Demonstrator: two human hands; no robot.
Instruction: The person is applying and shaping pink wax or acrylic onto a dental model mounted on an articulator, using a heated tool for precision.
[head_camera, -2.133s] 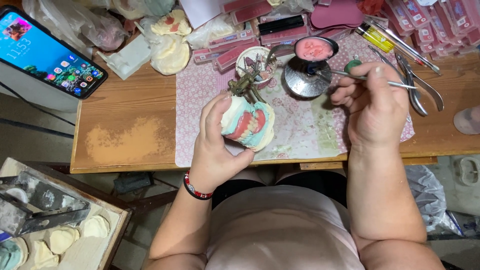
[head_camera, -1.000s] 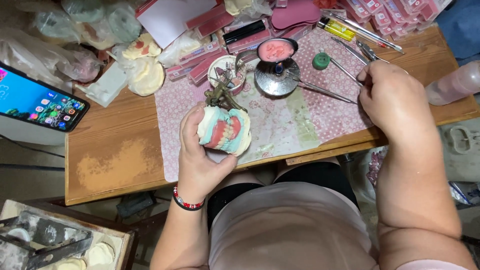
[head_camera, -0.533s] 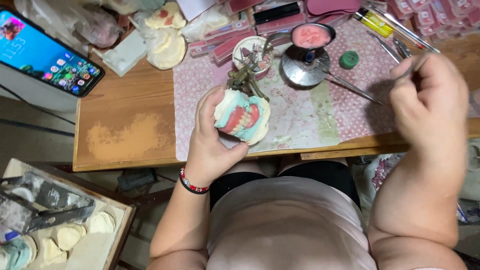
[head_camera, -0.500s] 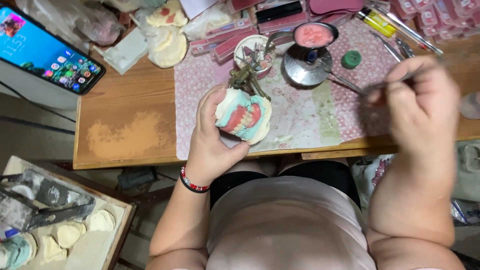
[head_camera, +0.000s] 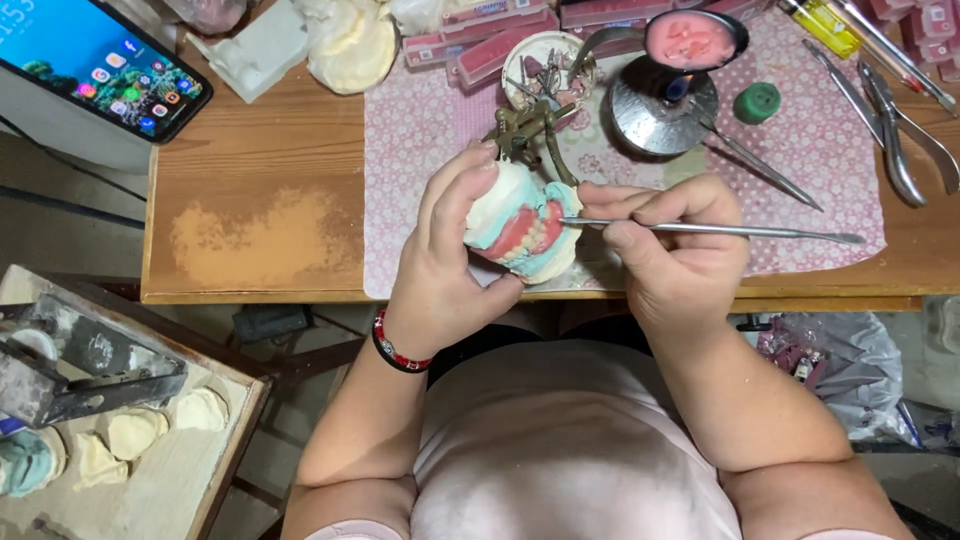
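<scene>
- Plaster dental model with pink gums and white teeth (head_camera: 520, 232), mounted on a brass-coloured metal articulator (head_camera: 525, 130), sat gripped in the left hand (head_camera: 445, 265), above the near edge of the wooden desk (head_camera: 250, 220).
- Right hand (head_camera: 675, 255) pinched a thin steel wax tool (head_camera: 720, 231); its tip touched the model's teeth, its shaft ran right over the pink patterned mat (head_camera: 830, 170).
- Just behind the model: round steel burner stand (head_camera: 655, 110) with a shallow dish of pink wax (head_camera: 692, 40), plus a small round dish of metal bits (head_camera: 545, 65). Tight there.
- Right side cluttered: green cap (head_camera: 757, 102), loose steel probe (head_camera: 765, 178), pliers (head_camera: 895, 140) near the desk's right edge.
- Left side held more room: bare worn wood, smartphone with lit screen (head_camera: 95, 65) at the far corner, pale plaster lumps (head_camera: 345, 45) behind.
- Below the desk's left end: wooden tray (head_camera: 150, 490) holding cream plaster casts (head_camera: 130, 432) and a dark metal block (head_camera: 85, 365).
- Red-and-black beaded bracelet (head_camera: 395, 350) on the left wrist.
</scene>
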